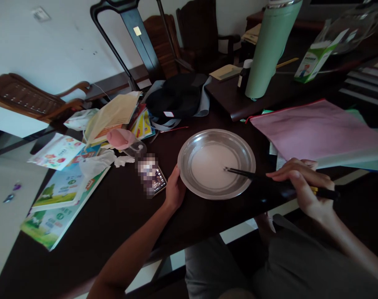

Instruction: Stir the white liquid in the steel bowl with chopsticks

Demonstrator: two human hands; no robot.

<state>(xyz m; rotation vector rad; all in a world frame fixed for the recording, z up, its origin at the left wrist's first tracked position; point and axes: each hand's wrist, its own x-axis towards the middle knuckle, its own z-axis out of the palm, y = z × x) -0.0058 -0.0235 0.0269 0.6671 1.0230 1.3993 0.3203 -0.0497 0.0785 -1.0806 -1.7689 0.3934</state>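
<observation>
A round, shallow metal bowl (185, 182) with a wide rim stands on the dark table. Cloudy whitish liquid (212, 168) covers its bottom. My left hand (175, 189) grips the bowl's left side at the rim, its fingers partly hidden beneath. Closed around a pair of black chopsticks (249, 174) is my right hand (307, 187), to the right of the bowl. The chopstick tips reach over the right rim and meet the liquid near the middle. A lit phone (156, 178), partly blurred out, lies just left of my left hand.
Books (56, 203), crumpled tissue (100, 162) and a pink-topped clear bottle (122, 139) lie left. Behind the bowl is a black bag (178, 97). A pink zip pouch (320, 128) lies right; a tall green thermos (268, 52) stands on a raised dark surface.
</observation>
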